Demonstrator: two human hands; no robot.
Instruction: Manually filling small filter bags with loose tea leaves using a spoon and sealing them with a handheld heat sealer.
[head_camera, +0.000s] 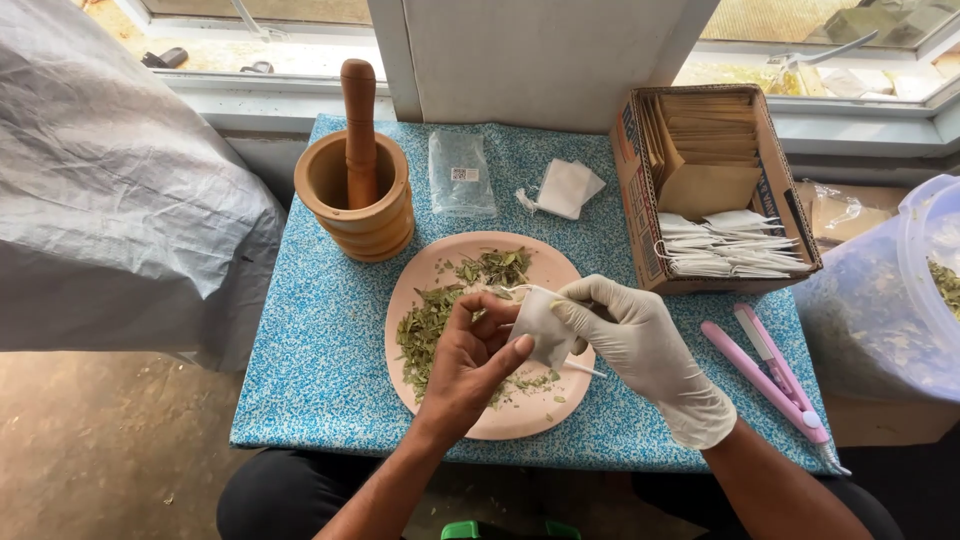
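Two hands meet over the pink plate (440, 400): the gloved right hand (640, 345) pinches a small white pouch (543, 328) by its upper edge, mouth turned toward the bare left hand (470, 360), whose fingers are bunched narrow on a pinch of dried leaves (425, 325) just beside that opening. The pouch hangs between both hands, its long axis roughly upright. Farther out on the blue counter (310, 340) stand a wooden mortar (355, 195), a cardboard box (715, 185) and a pink sealer (768, 372).
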